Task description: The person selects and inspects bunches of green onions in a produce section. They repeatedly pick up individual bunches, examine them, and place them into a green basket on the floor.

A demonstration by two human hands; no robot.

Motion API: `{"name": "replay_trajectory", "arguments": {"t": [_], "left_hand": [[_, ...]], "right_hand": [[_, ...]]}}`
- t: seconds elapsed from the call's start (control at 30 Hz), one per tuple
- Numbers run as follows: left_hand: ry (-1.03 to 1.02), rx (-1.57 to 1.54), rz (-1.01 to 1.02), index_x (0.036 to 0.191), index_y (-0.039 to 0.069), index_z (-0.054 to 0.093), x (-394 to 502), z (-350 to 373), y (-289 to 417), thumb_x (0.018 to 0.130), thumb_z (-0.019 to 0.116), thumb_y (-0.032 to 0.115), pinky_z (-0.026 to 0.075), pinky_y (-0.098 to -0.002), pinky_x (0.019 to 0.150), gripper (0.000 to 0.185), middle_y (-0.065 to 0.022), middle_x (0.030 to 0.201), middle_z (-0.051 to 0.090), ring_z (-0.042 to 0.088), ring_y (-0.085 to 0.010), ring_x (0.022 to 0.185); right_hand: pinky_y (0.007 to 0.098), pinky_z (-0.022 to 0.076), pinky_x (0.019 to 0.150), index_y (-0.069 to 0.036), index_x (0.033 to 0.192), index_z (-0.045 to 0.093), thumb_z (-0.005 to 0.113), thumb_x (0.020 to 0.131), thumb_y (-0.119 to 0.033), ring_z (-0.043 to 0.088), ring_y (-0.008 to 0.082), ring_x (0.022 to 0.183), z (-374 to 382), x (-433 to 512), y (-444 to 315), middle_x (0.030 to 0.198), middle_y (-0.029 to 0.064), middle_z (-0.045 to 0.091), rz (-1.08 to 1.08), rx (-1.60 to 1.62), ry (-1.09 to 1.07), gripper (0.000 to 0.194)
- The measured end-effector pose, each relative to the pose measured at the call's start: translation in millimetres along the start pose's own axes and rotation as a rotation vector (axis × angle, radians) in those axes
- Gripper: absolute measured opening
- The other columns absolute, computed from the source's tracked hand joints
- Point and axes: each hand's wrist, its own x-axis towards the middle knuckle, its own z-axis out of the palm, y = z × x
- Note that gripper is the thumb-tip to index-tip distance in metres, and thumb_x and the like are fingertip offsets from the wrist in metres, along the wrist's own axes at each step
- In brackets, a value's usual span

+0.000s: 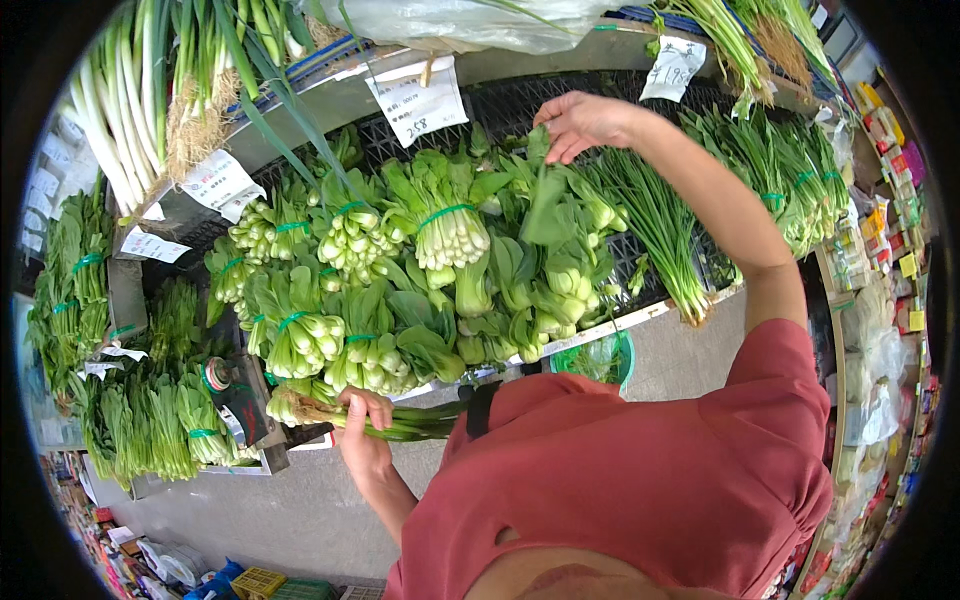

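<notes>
My left hand (367,439) is closed round a thin bunch of green stalks (420,424) with brownish roots, held in front of my chest. Up and to the right, my right hand (585,129) pinches a large loose green leaf (547,199) that hangs down from the fingers. Below that leaf lie loose heads of bok choy (566,285). A bok choy bunch tied with green tape (452,236) sits to their left. More tied bok choy bunches (296,322) lie just beyond my left hand.
Chives (656,225) lie right of the bok choy on a black crate, above the shelf's white front edge (637,319). Paper price tags (418,97) hang from the upper shelf. Leeks (124,112) stand upper left. A tape dispenser (232,401) sits at left; a green basket (600,360) stands below.
</notes>
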Motion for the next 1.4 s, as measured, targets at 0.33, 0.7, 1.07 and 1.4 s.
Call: {"name": "replay_trajectory", "arguments": {"t": [0.33,0.7,1.07,1.4], "left_hand": [[0.068,-0.040,-0.009,0.074,0.005,0.050,-15.2,-10.3,-4.9,0.093,0.063,0.026,0.033,-0.0294,0.055,0.031,-0.0033,0.057,0.042,0.039,-0.0153,0.053],[0.117,-0.017,0.023,0.074,0.005,0.050,-26.4,-3.0,1.2,0.092,0.064,0.026,0.036,-0.0310,0.058,0.031,-0.0035,0.057,0.043,0.041,-0.0165,0.053],[0.219,-0.103,0.002,0.078,0.005,0.052,-33.0,-17.1,-4.4,0.090,0.068,0.024,0.035,-0.0296,0.053,0.027,-0.0041,0.057,0.044,0.042,-0.0167,0.052],[0.209,-0.174,0.037,0.080,0.004,0.051,-39.2,-20.6,-5.8,0.088,0.069,0.022,0.037,-0.0294,0.053,0.026,-0.0049,0.061,0.047,0.043,-0.0158,0.052]], "right_hand": [[0.0298,0.0538,0.061,0.001,0.117,0.064,0.064,0.091,-0.026,0.065,0.0171,0.078,54.9,13.8,-16.5,0.102,0.0139,0.069,-0.206,-0.581,-0.028,0.037],[0.0397,0.0538,0.062,0.002,0.087,0.069,0.059,0.082,-0.017,0.067,0.0284,0.064,-11.5,74.0,-222.4,0.075,0.0172,0.069,-0.645,-0.808,0.682,0.022],[0.0426,0.0513,0.081,-0.003,0.107,0.064,0.063,0.082,-0.030,0.065,0.0337,0.092,28.5,99.8,-262.5,0.100,0.0204,0.067,-0.860,-0.720,0.748,0.037],[0.0637,0.0376,0.096,-0.016,0.155,0.008,0.076,0.066,-0.067,0.045,0.0503,0.125,133.8,153.5,-311.3,0.148,0.0361,0.026,-0.454,-1.158,1.142,0.124]]}}
